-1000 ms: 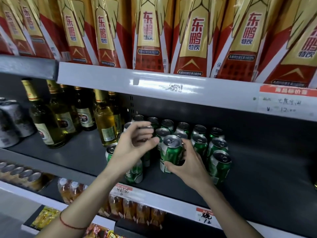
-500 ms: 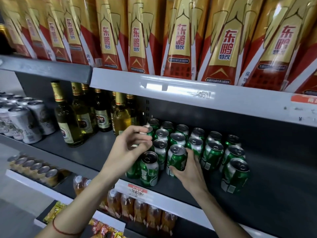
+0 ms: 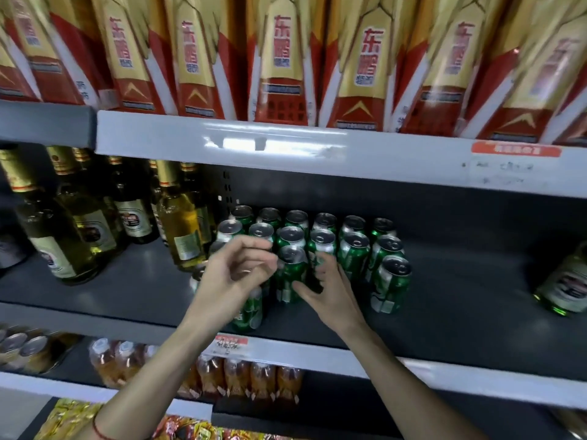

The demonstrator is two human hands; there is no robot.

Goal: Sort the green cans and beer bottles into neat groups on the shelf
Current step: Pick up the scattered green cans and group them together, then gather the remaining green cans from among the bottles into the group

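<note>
A: Shelf [image 3: 460, 312], grey metal, carries it all: beer bottles [image 3: 79, 223] stand grouped at its left end, green cans [image 3: 320, 239] packed in rows at the middle

B: Anything off to the right?

A: One lone bottle [image 3: 565, 287] near the right edge, well apart from the cans. Red-and-gold cartons [image 3: 286, 65] line the tier above

B: And the hands?

A: Left hand [image 3: 232, 274] hovers over the cans' left side, fingers loosely curled, thumb near the fingertips; whether it pinches a can I cannot tell. Right hand [image 3: 330, 290] touches the front can [image 3: 290, 274], thumb on its lower side, fingers bent around its right
</note>
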